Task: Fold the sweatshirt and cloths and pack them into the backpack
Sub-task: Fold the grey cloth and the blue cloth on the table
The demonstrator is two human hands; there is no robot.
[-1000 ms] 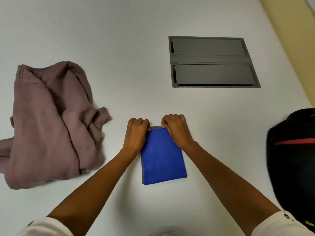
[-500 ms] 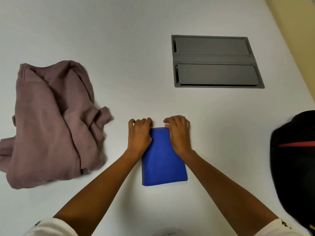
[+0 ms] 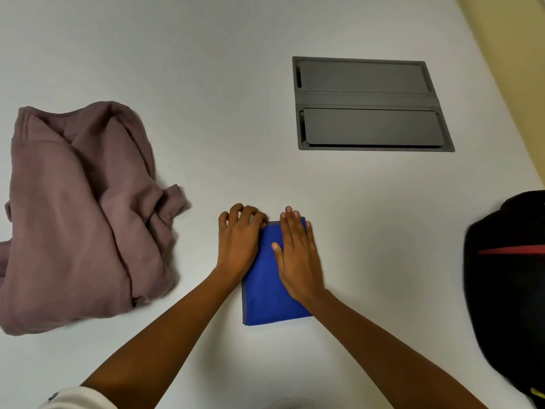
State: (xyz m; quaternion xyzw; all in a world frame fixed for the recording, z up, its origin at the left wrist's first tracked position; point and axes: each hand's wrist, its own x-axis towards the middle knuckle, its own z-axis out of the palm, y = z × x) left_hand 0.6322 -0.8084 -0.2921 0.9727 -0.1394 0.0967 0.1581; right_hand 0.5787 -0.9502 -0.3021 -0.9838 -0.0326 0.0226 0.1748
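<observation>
A blue cloth (image 3: 267,293), folded into a narrow rectangle, lies on the white table in front of me. My right hand (image 3: 296,255) presses flat on its right half with straight fingers. My left hand (image 3: 240,240) rests at the cloth's far left corner, fingers lightly bent, mostly on the table. A crumpled mauve sweatshirt (image 3: 73,214) lies in a heap at the left. The black backpack (image 3: 507,290) with a red stripe sits at the right edge, partly out of frame.
A grey recessed cable hatch (image 3: 368,103) with two flaps is set into the table (image 3: 206,113) beyond the cloth. The table's right edge runs diagonally at the upper right, against a yellowish floor.
Both hands have let go of the cloth's far edge. The right hand has flattened and slid back over the cloth; the left hand has loosened beside the corner.
</observation>
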